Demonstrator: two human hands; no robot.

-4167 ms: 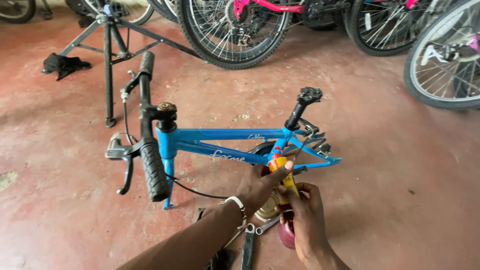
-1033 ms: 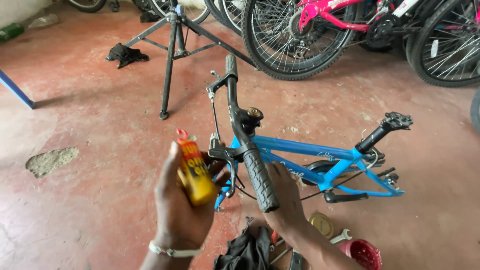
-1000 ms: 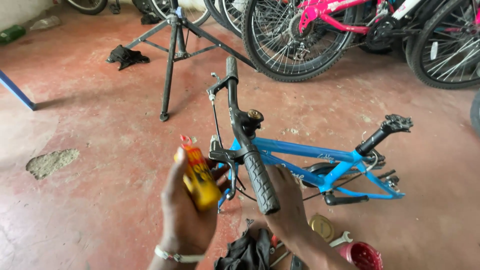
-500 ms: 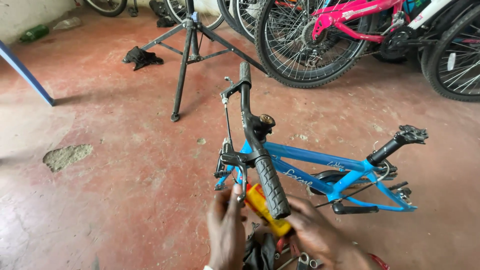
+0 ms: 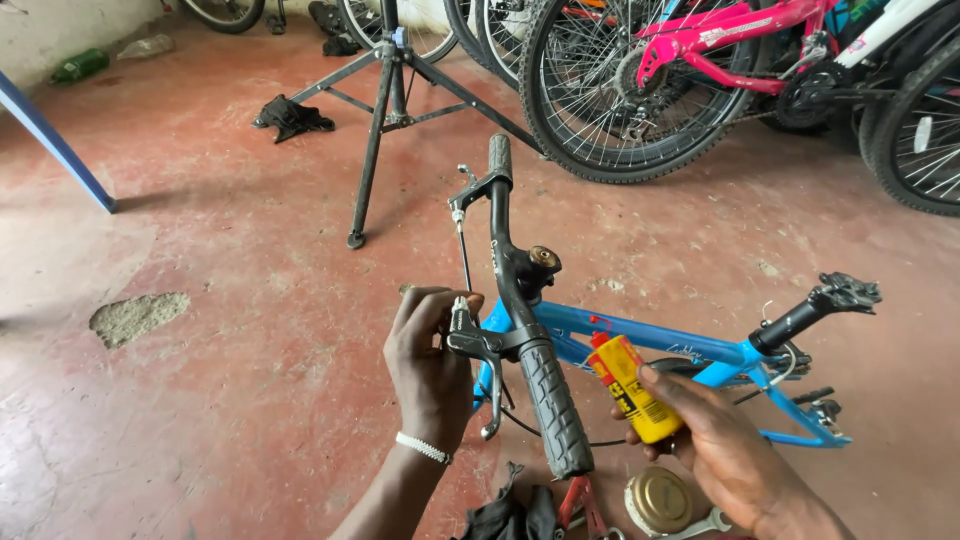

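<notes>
Left hand (image 5: 432,368) on the silver brake lever (image 5: 478,352), right hand (image 5: 722,452) holding a small yellow bottle with a red cap (image 5: 628,385).

I note my left fingers closed round the lever clamp on the black handlebar (image 5: 528,330) of the blue bicycle frame (image 5: 660,345) lying on the red concrete floor (image 5: 220,330). My right fingers wrap the bottle, tilted, just beside the frame's top tube.

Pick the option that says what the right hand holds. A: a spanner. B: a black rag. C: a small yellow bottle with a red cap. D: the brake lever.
C: the right hand grips the yellow bottle beside the blue bike frame, while the left hand is on the brake lever.
</notes>
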